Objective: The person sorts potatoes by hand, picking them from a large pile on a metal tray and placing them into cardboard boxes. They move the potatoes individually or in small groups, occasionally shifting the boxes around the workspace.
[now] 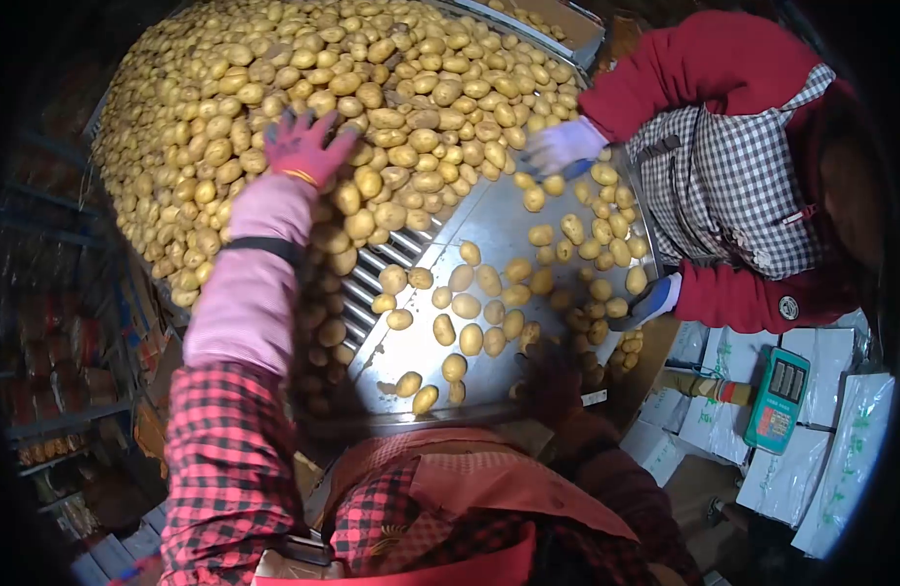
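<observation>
My left hand (305,148), in a pink glove with dark fingertips, rests on the large heap of potatoes (274,78) with its fingers spread. No potato shows gripped in it. My right hand (551,379) is low in deep shadow near the front edge of the metal tray (396,366). It is close to loose potatoes (494,341) on the tray, and its fingers are too dark to make out. Between the heap and the flat tray lies a slatted metal grate (367,293), partly covered by potatoes.
At the right a co-worker in a checked apron (733,186) reaches a gloved hand (565,148) to the potatoes; their other hand (655,301) is at the tray's edge. White boxes (816,366) and a green scale display (777,400) stand lower right. Shelves (59,371) line the left.
</observation>
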Action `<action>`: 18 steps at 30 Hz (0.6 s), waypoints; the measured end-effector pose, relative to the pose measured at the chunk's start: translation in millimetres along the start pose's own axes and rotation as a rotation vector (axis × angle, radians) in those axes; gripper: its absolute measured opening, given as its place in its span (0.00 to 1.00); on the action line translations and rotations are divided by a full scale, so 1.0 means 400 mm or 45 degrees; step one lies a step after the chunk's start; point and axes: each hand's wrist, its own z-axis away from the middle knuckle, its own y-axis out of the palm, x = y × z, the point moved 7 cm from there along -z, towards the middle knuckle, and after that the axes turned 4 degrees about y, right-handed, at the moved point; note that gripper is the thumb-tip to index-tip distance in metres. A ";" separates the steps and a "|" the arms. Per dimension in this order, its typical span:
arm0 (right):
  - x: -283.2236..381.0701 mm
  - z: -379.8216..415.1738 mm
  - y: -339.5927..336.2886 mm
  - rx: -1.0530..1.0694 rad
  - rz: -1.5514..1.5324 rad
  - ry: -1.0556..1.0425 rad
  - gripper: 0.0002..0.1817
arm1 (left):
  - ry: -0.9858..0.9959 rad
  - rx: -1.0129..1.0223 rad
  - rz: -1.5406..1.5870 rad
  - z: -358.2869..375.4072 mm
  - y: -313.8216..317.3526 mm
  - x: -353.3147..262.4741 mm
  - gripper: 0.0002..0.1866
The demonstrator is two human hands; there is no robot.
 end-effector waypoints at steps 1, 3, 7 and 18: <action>0.009 -0.016 -0.023 0.009 -0.024 0.024 0.28 | 0.026 0.041 -0.142 -0.017 -0.004 0.014 0.38; 0.026 -0.045 -0.052 -0.012 0.011 -0.027 0.29 | 0.099 0.122 -0.343 -0.060 -0.020 0.014 0.41; 0.008 -0.023 -0.021 0.075 -0.015 0.000 0.31 | 0.068 0.435 -0.410 -0.101 -0.018 -0.017 0.45; 0.018 0.005 -0.018 0.083 0.130 0.074 0.37 | 0.107 0.505 0.064 0.319 0.109 -0.181 0.38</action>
